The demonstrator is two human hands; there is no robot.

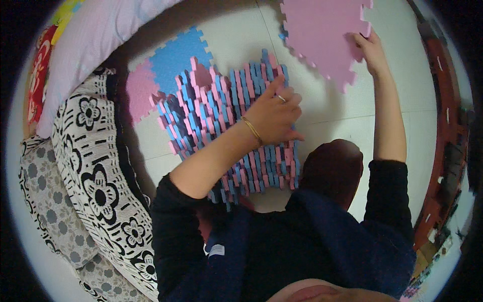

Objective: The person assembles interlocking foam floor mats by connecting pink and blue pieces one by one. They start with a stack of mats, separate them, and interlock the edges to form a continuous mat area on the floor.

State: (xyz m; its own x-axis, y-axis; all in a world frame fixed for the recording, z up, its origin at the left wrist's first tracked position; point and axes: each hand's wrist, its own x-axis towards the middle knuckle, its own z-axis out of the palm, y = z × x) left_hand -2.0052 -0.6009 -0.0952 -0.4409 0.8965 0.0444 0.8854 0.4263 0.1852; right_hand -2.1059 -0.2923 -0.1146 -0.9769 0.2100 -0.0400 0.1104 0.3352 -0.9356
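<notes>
A pink foam mat tile [327,30] with jigsaw edges is pinched by its right side in my right hand [372,53]. It hangs above the floor at the upper right, its far edge cut off by the picture. My left hand [279,113] rests over the right end of a packed group of pink and blue foam tiles [261,168] standing on edge. The thumb of that hand points out to the right and its fingers bend over the tile edges. The palm side is hidden.
Flat on the pale tiled floor [234,30] lie a blue foam tile [178,58] and a pink one [141,90]. Patterned black-and-white bedding [98,186] and a pale pink cover [110,30] edge the left. My knee [334,163] is beside the stack; reddish-brown furniture [445,110] lines the right.
</notes>
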